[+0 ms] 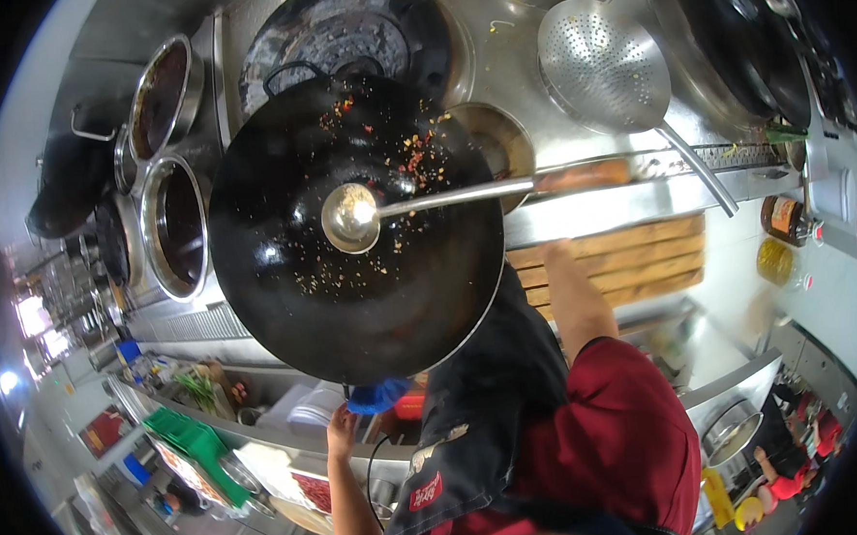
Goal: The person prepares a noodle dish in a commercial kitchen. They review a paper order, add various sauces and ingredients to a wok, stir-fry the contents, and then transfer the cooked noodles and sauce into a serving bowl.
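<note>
A large black wok (373,314) fills the middle of the view, set off from the burner and overlapping its near side. Bits of chopped red and yellow seasoning cling to its inner surface. My left hand (341,423) grips the wok at its near handle, beside a blue cloth (378,396). A steel ladle (353,217) rests with its bowl over the wok, and its wooden handle reaches right past the rim. My right hand (557,250) is blurred at the counter's front edge, below the ladle handle; its fingers cannot be made out.
Behind the wok is a blackened burner (344,36). A perforated skimmer (603,66) lies on the steel range to the right. Steel pots of dark liquid (175,226) stand left. A slatted wooden board (632,260) and bottles (777,260) are at right. People work at far right.
</note>
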`<act>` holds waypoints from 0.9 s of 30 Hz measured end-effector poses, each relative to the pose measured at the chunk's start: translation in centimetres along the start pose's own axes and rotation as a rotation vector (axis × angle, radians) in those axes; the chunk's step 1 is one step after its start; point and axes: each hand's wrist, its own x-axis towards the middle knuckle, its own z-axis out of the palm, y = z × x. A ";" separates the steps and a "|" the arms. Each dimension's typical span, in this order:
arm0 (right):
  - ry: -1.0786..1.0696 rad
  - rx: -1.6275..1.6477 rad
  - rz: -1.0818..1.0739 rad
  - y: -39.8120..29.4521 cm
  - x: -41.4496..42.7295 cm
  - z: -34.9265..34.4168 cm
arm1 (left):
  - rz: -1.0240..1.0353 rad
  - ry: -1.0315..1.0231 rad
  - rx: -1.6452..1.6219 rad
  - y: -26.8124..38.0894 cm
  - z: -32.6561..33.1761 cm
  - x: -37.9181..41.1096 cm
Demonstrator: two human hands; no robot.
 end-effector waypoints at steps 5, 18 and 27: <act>-0.102 -0.248 -0.046 -0.5 1.4 -3.2 | 0.111 -0.052 0.258 2.3 -3.1 2.8; 0.050 -0.392 0.043 18.2 -11.8 -4.5 | 0.222 -0.189 0.468 1.5 -14.2 13.4; -0.026 -0.395 0.047 21.2 -10.0 -4.5 | 0.230 -0.244 0.474 1.6 -15.8 13.2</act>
